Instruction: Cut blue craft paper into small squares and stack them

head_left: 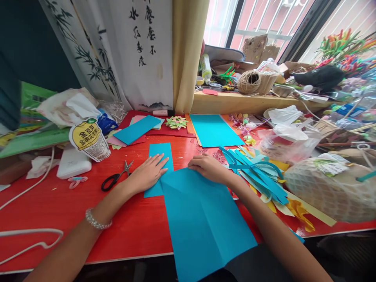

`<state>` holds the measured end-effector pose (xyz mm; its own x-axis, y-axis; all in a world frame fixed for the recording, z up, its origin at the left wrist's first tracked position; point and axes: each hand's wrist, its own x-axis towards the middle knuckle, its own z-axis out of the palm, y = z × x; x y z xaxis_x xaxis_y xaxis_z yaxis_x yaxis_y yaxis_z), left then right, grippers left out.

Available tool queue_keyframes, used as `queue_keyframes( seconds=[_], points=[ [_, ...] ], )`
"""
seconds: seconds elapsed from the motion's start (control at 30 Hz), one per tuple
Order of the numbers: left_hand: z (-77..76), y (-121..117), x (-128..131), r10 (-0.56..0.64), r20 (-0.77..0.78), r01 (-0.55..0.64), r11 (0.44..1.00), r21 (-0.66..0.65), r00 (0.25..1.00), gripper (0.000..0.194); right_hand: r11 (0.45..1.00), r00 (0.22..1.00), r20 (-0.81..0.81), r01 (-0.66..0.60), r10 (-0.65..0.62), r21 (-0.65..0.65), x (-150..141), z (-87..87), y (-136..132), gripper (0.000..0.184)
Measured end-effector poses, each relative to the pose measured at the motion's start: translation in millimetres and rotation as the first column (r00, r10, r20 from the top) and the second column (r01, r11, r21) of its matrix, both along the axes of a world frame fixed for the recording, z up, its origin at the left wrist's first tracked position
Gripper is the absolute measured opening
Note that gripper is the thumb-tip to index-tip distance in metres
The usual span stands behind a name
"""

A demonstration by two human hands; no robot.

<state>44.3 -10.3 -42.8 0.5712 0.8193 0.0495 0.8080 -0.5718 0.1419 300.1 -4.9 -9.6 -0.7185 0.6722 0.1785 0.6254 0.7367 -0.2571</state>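
A large creased sheet of blue paper (202, 219) lies on the red table and hangs over its front edge. My right hand (207, 166) grips the sheet's far edge, its fingers curled over the paper. Under the sheet's left corner lies a smaller blue paper rectangle (160, 152). My left hand (148, 172) rests flat on this rectangle, fingers stretched out. Black-handled scissors (117, 177) lie left of my left hand, their blades partly spread.
Blue and yellow paper strips (258, 172) lie in a heap at right, beside a net-wrapped bundle (331, 188). Behind my hands are stacked blue sheets (217, 131) and a folded paper flower (176, 122). A white box (74, 164) and a white cable (35, 188) are at left.
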Motion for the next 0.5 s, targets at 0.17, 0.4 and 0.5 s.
queue_keyframes(
  seconds=[0.17,0.4,0.5],
  points=[
    [10.2,2,-20,0.09,-0.106,-0.088,0.996,0.018,0.99,0.049,0.994,0.994,-0.008,0.112,-0.111,0.014,-3,-8.4,3,0.024],
    [20.9,-27,33,-0.019,0.046,0.006,0.961,0.275,0.999,0.052,0.974,0.982,-0.068,0.186,-0.178,0.128,-23,-28.5,1,0.027],
    [11.6,-35,44,-0.126,-0.004,0.124,0.974,0.189,0.992,0.061,0.965,0.967,-0.153,0.226,-0.205,0.135,-22,-28.5,4,0.028]
  ],
)
